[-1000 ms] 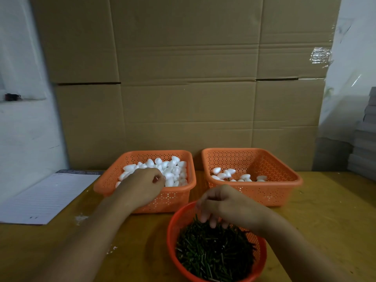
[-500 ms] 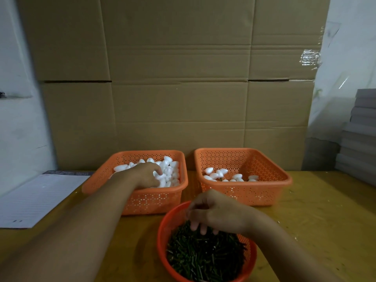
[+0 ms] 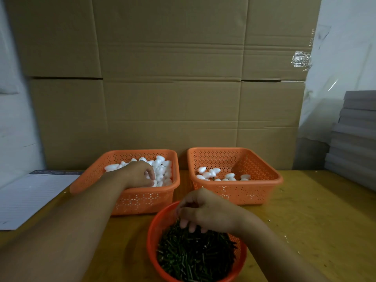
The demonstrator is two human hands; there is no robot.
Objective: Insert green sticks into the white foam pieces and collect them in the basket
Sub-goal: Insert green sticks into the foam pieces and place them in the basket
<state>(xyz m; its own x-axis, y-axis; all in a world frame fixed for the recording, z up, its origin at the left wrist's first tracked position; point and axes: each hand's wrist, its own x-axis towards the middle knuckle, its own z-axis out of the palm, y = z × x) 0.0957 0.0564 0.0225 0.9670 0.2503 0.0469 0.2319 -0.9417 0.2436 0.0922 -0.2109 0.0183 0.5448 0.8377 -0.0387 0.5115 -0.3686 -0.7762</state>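
My left hand [image 3: 140, 174] reaches into the left orange basket [image 3: 142, 198], which is heaped with white foam pieces [image 3: 162, 165]. Its curled fingers and thumb close on one foam piece at the heap's near edge. My right hand [image 3: 201, 210] hovers over the round orange bowl [image 3: 152, 237] of green sticks [image 3: 195, 255]. Its fingers are curled down with the tips touching the pile, and the thumb and forefinger are drawn together. No stick shows between them. The right orange basket [image 3: 262, 192] holds several foam pieces [image 3: 215, 174], some with sticks in them.
All three containers stand on a yellow wooden table [image 3: 305, 220]. A white lined sheet [image 3: 30, 196] lies at the left. Cardboard boxes [image 3: 173, 98] form a wall behind the baskets. A stack of grey boards [image 3: 356, 139] stands at the right.
My left hand has moved from the near rim of the left basket deeper into the foam pieces. My right hand has stayed over the sticks with only small finger movement.
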